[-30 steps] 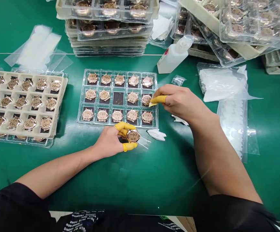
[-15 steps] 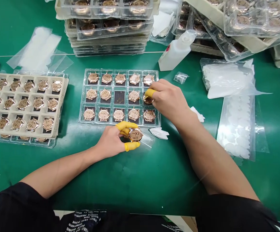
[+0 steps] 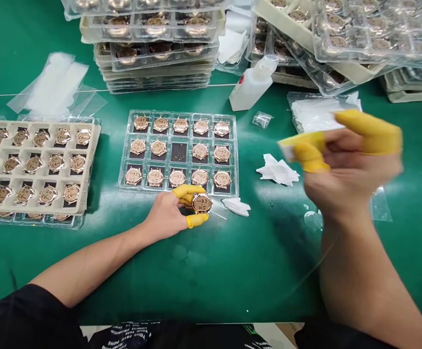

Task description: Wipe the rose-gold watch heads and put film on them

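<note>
My left hand (image 3: 167,213), in yellow finger cots, pinches a rose-gold watch case (image 3: 202,203) just below a clear blister tray (image 3: 122,160). A strip of clear film trails from the case. Several similar watch cases lie in the tray's dark cells, and the middle cell (image 3: 179,151) holds none. My right hand (image 3: 349,160), also in yellow cots, is raised and blurred over the right of the mat. Its fingertips seem pinched on a pale film strip (image 3: 287,148). Beyond my left hand, more cases sit in a beige pulp tray (image 3: 41,124).
Stacked trays of cases (image 3: 153,48) rise along the back of the green mat (image 3: 240,261). A white plastic bottle (image 3: 249,87) and a bag of white film pieces (image 3: 316,114) stand nearby. Crumpled white paper (image 3: 277,169) and a white scrap (image 3: 236,207) lie beside the tray.
My right hand has lifted away from the tray's right column, up and to the right. My left hand still holds the watch case in place. Crumpled white paper now shows where my right forearm lay.
</note>
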The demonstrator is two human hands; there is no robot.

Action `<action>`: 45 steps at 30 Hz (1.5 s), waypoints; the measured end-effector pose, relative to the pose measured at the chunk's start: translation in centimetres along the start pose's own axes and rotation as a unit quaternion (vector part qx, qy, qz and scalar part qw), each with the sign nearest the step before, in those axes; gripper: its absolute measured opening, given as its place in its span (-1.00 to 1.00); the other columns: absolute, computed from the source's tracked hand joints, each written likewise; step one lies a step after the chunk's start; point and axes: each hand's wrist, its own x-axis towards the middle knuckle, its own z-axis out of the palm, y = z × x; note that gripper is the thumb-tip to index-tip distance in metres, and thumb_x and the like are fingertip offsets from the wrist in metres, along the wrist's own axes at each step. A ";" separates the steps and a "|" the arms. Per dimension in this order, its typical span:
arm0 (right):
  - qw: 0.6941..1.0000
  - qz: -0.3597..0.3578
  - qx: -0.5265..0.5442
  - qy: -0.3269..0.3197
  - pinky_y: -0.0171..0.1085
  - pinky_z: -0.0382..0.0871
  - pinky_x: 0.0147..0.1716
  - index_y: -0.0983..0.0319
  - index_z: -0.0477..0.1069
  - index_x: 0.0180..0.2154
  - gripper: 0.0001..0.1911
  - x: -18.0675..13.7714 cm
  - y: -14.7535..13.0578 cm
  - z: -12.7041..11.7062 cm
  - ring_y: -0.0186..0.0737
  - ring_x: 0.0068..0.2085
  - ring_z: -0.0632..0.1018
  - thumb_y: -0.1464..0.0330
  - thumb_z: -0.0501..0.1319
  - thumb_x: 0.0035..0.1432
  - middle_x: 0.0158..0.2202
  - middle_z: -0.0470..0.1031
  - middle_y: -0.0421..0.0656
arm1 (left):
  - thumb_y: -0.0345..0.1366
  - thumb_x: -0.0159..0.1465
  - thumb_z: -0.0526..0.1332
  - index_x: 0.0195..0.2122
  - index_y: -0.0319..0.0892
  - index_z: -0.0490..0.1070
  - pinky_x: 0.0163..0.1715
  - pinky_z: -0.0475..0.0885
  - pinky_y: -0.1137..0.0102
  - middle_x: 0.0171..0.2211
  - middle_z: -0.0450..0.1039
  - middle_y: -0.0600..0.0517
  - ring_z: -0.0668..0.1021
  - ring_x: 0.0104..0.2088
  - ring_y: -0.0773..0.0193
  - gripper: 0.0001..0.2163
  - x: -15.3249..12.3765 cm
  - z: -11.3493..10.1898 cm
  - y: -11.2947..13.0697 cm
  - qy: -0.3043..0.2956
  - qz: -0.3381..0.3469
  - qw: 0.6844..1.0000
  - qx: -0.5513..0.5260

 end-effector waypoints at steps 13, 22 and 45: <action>0.934 -0.083 -0.213 -0.274 -0.10 0.32 -0.30 0.17 0.58 -0.19 -0.73 -7.6 -7.5 0.4 -0.14 -0.27 0.47 0.61 0.23 0.23 -0.10 0.67 -0.11 | -0.30 0.02 0.58 0.07 -0.15 0.58 0.00 0.70 0.27 -0.14 0.73 -0.04 0.75 -0.15 0.19 -0.45 0.4 0.1 -0.3 0.011 -0.008 0.996 -0.084; 0.912 -0.051 -0.227 -0.337 -0.09 0.35 -0.29 0.19 0.60 -0.13 -0.75 -8.1 -6.0 -1.2 -0.06 -0.24 0.54 0.55 0.23 0.23 -0.19 0.67 -0.09 | -0.36 0.00 0.57 0.06 -0.16 0.59 -0.07 0.69 0.30 -0.26 0.70 0.02 0.72 -0.24 0.26 -0.46 0.3 0.1 -0.3 0.016 -0.026 0.997 -0.075; 0.982 -0.048 -0.026 -0.181 -0.23 0.33 -0.40 0.13 0.57 -0.17 -0.95 -6.8 -10.9 5.7 -0.24 -0.35 0.48 0.39 0.34 0.33 -0.37 0.51 -0.17 | -0.42 -0.01 0.50 0.05 -0.19 0.60 -0.14 0.69 0.40 -0.25 0.71 0.04 0.73 -0.26 0.28 -0.47 0.1 0.1 -0.3 -0.015 -0.012 0.998 -0.062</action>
